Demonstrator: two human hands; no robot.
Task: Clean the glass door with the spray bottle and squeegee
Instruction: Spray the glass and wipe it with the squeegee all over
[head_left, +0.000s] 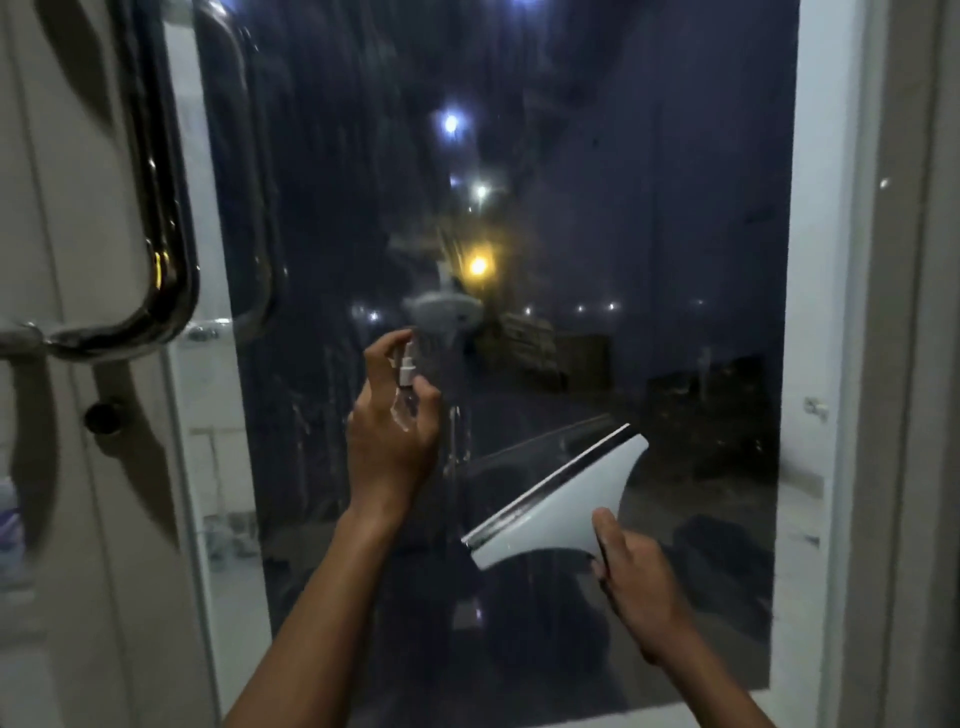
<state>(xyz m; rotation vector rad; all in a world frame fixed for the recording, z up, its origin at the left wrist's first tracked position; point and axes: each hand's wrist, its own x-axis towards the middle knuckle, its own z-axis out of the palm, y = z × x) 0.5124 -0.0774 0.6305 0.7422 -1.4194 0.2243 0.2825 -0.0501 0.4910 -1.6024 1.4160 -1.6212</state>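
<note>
I stood close to the glass door (597, 234), its dark pane filling most of my view, with night lights blurred beyond it. My left hand (389, 441) was raised in front of the pane, fingers curled round a small clear spray bottle (405, 384), the forefinger arched over its white nozzle. The bottle was mostly hidden inside my palm and smeared by motion, so I could not make out how full it was. My right hand (636, 582) was lower and to the right of the bottle, gripping the squeegee (556, 499) by its handle. The handle itself was buried in my fist; only the pale, flaring head and its dark blade edge showed, tilted so the blade rose towards the upper right, near the pane. Whether the blade actually touched the glass I could not tell. Faint streaks ran down the pane just right of my left hand. Far left of the bottle, a curved metal door handle (166, 234) gleamed, its top cut off by the frame.
</note>
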